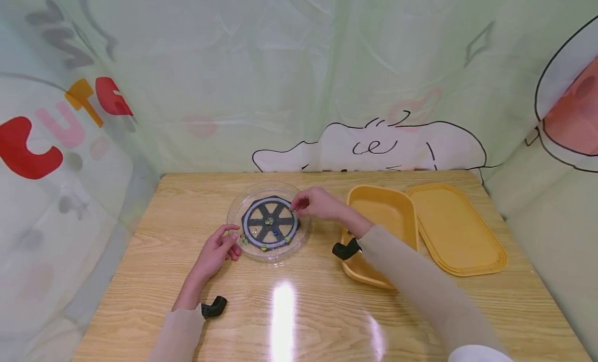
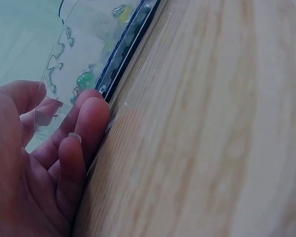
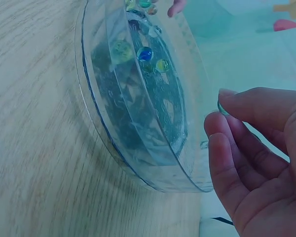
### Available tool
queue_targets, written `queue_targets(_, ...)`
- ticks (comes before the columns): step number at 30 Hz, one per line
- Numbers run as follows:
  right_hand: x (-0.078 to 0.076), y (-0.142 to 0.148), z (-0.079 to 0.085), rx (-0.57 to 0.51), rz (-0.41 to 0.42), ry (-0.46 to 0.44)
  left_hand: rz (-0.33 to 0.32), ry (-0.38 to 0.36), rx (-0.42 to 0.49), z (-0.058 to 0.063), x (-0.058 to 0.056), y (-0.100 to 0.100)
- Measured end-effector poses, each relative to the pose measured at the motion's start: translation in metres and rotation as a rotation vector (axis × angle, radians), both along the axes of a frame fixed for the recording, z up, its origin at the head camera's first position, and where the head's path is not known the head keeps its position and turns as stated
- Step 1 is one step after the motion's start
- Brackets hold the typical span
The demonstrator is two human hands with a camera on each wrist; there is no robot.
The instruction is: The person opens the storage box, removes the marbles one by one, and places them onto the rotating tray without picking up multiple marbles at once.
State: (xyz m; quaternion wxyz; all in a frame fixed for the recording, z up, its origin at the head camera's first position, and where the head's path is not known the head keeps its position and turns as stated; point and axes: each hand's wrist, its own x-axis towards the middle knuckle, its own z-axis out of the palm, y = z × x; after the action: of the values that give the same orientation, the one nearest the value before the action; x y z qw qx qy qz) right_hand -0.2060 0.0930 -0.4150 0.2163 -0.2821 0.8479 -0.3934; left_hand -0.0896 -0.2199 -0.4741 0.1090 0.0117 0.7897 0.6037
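Observation:
A clear round dish [image 1: 304,232] stands on the table, a dark six-spoked wheel pattern [image 1: 272,223] showing in it. Several glass marbles lie inside, among them a blue marble [image 3: 144,53] and a green marble [image 2: 86,79]. At the dish's left side, my left hand [image 1: 218,252] holds the wall, some fingers over the rim and others outside, low against it. My right hand [image 1: 317,203] is above the dish's right edge, pinching a small greenish marble [image 3: 221,107] between thumb and fingers; most of that marble is hidden by the fingertips.
Right of the dish stands a yellow-orange plastic box [image 1: 380,209], partly under my right forearm. Its flat lid-like tray [image 1: 460,229] lies farther right. A printed curtain [image 1: 224,92] closes off the table's back edge, with more cloth at both sides.

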Motion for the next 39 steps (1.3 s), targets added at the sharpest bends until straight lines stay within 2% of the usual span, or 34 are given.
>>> queue_targets(8,0.0,-0.001,-0.002,-0.01,-0.021,-0.044,0.013,-0.001,0.018,-0.028,-0.009,-0.008)
queue_targets(14,0.001,0.01,0.002,-0.017,-0.04,-0.025,0.019,0.027,0.017,-0.034,-0.009,-0.007)
queue_targets(21,0.0,0.043,0.015,-0.04,-0.17,-0.001,0.019,0.031,0.043,-0.031,-0.008,-0.006)
queue_targets(24,-0.003,0.063,0.014,-0.057,-0.221,0.013,0.015,0.019,0.044,-0.028,-0.007,-0.005)
queue_targets(31,-0.002,0.111,0.014,-0.05,-0.319,0.04,-0.008,0.015,0.039,-0.002,0.001,0.002)
queue_targets(35,-0.001,0.13,0.009,-0.034,-0.355,0.037,-0.013,0.022,0.048,0.002,0.003,0.003)
queue_targets(39,-0.004,0.142,-0.003,-0.015,-0.357,0.036,-0.009,0.026,0.055,0.001,0.002,0.001)
